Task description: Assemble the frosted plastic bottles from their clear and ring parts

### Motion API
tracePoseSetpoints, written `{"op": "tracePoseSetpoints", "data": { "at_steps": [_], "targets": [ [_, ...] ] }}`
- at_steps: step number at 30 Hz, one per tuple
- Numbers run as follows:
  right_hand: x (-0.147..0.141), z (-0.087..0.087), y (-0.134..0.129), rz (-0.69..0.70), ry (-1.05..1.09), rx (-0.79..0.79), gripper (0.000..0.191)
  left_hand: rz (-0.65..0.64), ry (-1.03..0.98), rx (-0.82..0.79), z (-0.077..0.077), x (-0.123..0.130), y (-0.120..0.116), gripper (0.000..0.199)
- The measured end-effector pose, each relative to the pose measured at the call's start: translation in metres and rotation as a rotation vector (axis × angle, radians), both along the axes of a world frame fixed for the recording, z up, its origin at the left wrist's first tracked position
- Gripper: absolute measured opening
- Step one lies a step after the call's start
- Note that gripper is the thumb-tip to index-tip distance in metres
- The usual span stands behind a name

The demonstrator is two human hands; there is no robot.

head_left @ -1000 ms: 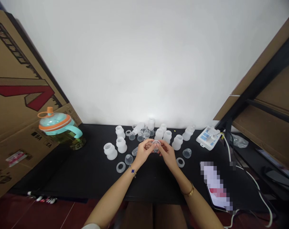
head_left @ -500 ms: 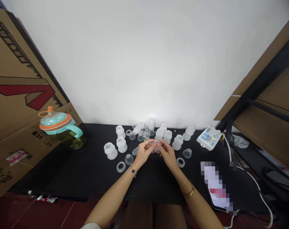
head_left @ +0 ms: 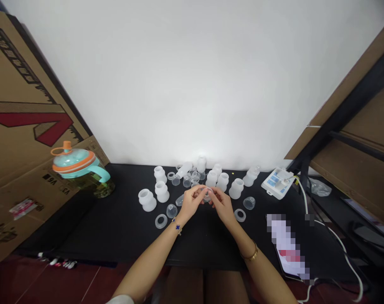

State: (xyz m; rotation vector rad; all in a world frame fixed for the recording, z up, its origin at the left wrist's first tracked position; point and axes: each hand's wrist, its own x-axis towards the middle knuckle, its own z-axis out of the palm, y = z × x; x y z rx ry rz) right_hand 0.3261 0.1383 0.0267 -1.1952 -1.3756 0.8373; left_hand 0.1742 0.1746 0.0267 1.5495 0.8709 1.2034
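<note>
Both hands meet over the middle of the black table, pinching a small clear bottle collar ring (head_left: 207, 193) between their fingertips. My left hand (head_left: 192, 200) holds its left side and my right hand (head_left: 221, 203) its right side; the fingers partly cover it, so any piece fitted inside is hard to make out. Just left of my left hand lie a clear dome cap (head_left: 172, 211) and a loose collar ring (head_left: 161, 221). To the right of my right hand are another collar ring (head_left: 240, 215) and a dome cap (head_left: 249, 203). Frosted white bottles (head_left: 222, 182) stand beyond my hands.
More bottles (head_left: 147, 200) stand at the left, with several clear caps (head_left: 187, 180) heaped at the back. A large teal-lidded jug (head_left: 80, 173) is far left by a cardboard box (head_left: 20, 139). At the right are a white power strip (head_left: 276, 183), its cable and a phone (head_left: 287, 249).
The clear collar ring has tilted slightly between my fingertips. Both hands stay in nearly the same place, and the things on the table have not moved.
</note>
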Motion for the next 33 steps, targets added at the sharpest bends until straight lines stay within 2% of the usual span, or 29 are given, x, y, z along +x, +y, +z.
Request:
{"op": "tracePoseSetpoints", "data": {
  "at_steps": [15, 33],
  "targets": [
    [0.0017, -0.0023, 0.0010, 0.020, -0.023, -0.017, 0.044, 0.058, 0.168, 0.103, -0.0021, 0.0008, -0.0050, 0.037],
    [0.0045, -0.0044, 0.0018, 0.036, -0.070, -0.007, 0.044, 0.054, 0.212, 0.146, 0.0025, -0.0005, -0.0073, 0.034]
  ]
}}
